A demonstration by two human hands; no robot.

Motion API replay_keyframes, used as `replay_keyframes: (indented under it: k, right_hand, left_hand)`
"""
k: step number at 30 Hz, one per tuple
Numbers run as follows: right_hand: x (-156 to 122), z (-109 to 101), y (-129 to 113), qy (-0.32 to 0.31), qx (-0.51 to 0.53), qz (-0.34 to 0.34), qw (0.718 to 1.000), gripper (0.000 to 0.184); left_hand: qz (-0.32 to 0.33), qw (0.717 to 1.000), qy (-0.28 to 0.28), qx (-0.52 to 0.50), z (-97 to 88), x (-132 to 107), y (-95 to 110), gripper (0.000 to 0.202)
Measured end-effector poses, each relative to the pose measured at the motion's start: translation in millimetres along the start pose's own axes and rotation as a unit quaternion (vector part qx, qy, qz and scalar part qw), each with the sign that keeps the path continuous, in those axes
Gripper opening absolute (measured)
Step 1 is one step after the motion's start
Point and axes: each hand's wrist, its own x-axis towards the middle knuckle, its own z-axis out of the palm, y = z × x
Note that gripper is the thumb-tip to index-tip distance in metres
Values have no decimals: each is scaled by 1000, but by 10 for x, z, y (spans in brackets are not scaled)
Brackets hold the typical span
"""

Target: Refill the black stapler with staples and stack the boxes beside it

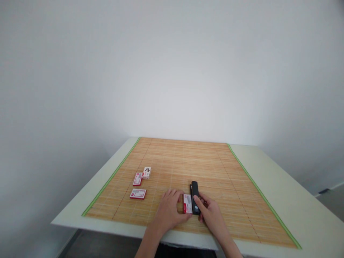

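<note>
The right hand grasps the near end of the black stapler, likely rigid and fairly heavy, while the left hand fingers the light, crushable staple box just left of it

Light was soft and even, brightest on the plain white wall above the tan bamboo mat; corners dimmed, edges looked stretched.

Both hands near edge of worktop: left hand touches staple box, right hand on black stapler beside it, three more boxes far left.
</note>
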Motion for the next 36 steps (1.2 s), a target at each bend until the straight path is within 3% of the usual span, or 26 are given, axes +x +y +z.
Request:
replay_keyframes:
  k: [3,6,8,10,12,13,15,17,19,23,27,31,33,36]
  right_hand:
    - [0,-9,-10,0,7,6,1000,63]
    - [-6,-27,-9,21,23,2,1000,68]
    - [-19,-31,2,37,38,-8,999,67]
    - [-34,-25,16,46,49,-15,998,65]
    - [-47,-14,23,49,54,-15,997,63]
    - [-53,-9,22,49,55,-13,997,63]
    - [-60,-5,16,50,56,-8,997,64]
    - [-62,-10,11,48,57,-3,997,64]
    - [-57,-17,15,45,53,0,998,65]
    - [-36,-24,38,35,46,-5,998,65]
    - [-27,-18,19,27,54,3,998,63]
    - [-43,-9,-53,35,55,13,998,61]
    - [-53,-5,-87,37,56,19,998,60]
    - [-58,-1,-109,43,51,20,998,60]
  left_hand:
    - [-9,1000,1,4,38,-11,20,59]
    - [-19,1000,-17,-2,-10,-58,-12,88]
    - [-36,999,-1,4,-140,-133,-126,100]
    - [-83,993,66,48,-335,-247,-339,83]
    - [-165,962,175,131,-537,-383,-614,63]
    - [-210,939,216,167,-618,-451,-751,63]
    - [-273,906,244,209,-713,-562,-973,68]
    - [-294,902,230,214,-715,-617,-1080,68]
    - [-263,927,193,185,-658,-601,-1067,61]
    - [-97,992,59,59,-528,-442,-856,58]
    - [-31,999,-4,-14,-485,-294,-687,71]
    - [-21,999,-17,-29,-480,-190,-604,42]
    - [-20,999,-18,-36,-473,-135,-573,52]
    - [-13,998,-43,-45,-470,-38,-536,88]
